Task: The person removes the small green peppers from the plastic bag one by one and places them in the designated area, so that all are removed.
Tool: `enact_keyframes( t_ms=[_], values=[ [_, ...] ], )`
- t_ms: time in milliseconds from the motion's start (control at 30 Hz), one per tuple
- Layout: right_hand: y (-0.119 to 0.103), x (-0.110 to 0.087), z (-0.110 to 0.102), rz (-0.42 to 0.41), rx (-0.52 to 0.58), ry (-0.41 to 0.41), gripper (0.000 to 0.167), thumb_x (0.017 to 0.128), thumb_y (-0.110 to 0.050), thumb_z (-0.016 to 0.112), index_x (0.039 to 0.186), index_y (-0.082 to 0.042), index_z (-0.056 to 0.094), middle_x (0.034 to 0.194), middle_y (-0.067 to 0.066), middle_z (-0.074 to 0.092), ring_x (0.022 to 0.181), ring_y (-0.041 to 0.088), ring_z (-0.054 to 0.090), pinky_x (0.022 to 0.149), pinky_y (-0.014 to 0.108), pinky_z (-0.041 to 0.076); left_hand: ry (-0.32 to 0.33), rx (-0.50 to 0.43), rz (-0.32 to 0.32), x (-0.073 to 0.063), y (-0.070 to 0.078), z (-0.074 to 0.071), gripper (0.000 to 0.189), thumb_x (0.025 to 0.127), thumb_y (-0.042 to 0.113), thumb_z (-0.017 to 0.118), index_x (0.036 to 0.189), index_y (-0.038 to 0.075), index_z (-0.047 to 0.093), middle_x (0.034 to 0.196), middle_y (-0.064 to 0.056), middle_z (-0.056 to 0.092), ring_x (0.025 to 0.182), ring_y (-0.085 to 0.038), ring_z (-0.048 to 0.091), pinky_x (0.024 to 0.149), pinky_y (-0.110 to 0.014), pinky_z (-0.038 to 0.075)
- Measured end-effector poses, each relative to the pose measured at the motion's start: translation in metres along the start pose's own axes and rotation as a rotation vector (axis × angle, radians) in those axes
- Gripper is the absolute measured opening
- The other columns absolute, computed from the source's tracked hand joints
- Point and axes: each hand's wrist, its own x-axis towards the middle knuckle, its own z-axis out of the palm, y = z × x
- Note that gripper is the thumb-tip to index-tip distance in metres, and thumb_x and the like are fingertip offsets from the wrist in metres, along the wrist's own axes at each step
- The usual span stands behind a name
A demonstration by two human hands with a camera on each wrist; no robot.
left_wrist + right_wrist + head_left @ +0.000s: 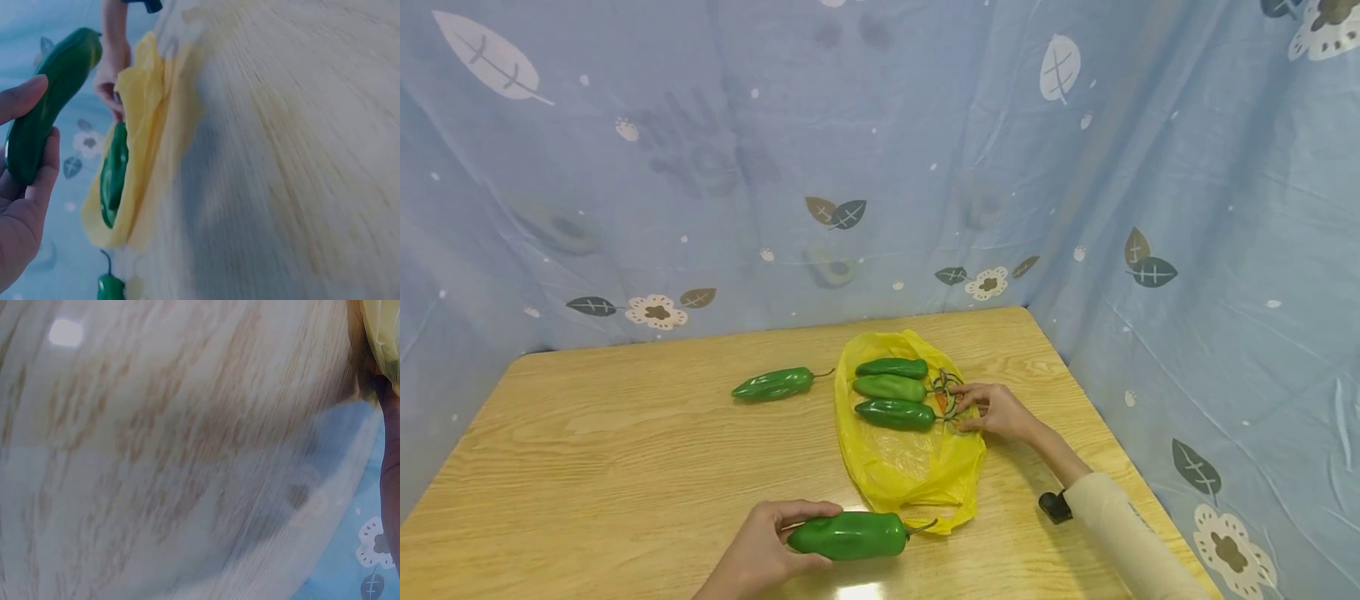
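Note:
My left hand (769, 546) grips a large green chili pepper (850, 536) near the table's front edge, its thin stem pointing right. The left wrist view shows the thumb and fingers around this pepper (53, 103), lifted off the table. A yellow plastic bag (898, 492) lies spread to the right of the middle. On it, three green peppers (895, 414) lie side by side, stems to the right. My right hand (996, 410) reaches over the bag's right edge, fingers at the stems and the bag; whether they pinch anything is unclear. In the right wrist view the bag (381, 331) hides its fingertips.
Another green pepper (775, 384) lies on the wooden table (625, 450), left of the bag. A blue patterned curtain (880, 167) hangs behind the table and along its sides. A small black device (1056, 507) sits at my right wrist.

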Motion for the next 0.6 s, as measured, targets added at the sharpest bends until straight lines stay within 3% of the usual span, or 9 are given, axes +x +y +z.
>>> enact_keyframes(
  t_ms=[167, 433, 600],
  values=[
    [-0.002, 0.000, -0.001, 0.009, 0.007, -0.003, 0.017, 0.076, -0.009, 0.081, 0.092, -0.008, 0.074, 0.132, 0.019, 0.056, 0.122, 0.040, 0.050, 0.093, 0.050, 0.047, -0.002, -0.006, -0.043, -0.009, -0.005, -0.008, 0.049, 0.072, 0.006, 0.082, 0.118, 0.002, 0.067, 0.122, -0.018, 0.062, 0.105, -0.021, 0.059, 0.085, -0.022, 0.051],
    [-0.004, 0.000, -0.002, 0.024, 0.043, -0.002, 0.017, 0.075, -0.008, 0.081, 0.091, -0.006, 0.074, 0.132, 0.020, 0.056, 0.123, 0.041, 0.049, 0.094, 0.053, 0.045, 0.033, 0.069, -0.005, -0.011, -0.013, -0.023, 0.050, 0.073, 0.011, 0.084, 0.119, 0.003, 0.066, 0.122, -0.016, 0.063, 0.105, -0.007, 0.058, 0.086, -0.019, 0.049],
    [-0.004, 0.000, -0.002, 0.013, 0.033, -0.002, 0.017, 0.075, -0.007, 0.081, 0.091, -0.006, 0.074, 0.131, 0.020, 0.057, 0.122, 0.040, 0.050, 0.093, 0.051, 0.047, 0.052, 0.080, -0.005, -0.010, -0.018, -0.030, 0.051, 0.073, 0.011, 0.083, 0.120, 0.001, 0.065, 0.123, -0.017, 0.062, 0.102, -0.005, 0.058, 0.084, -0.019, 0.049]
  ],
)
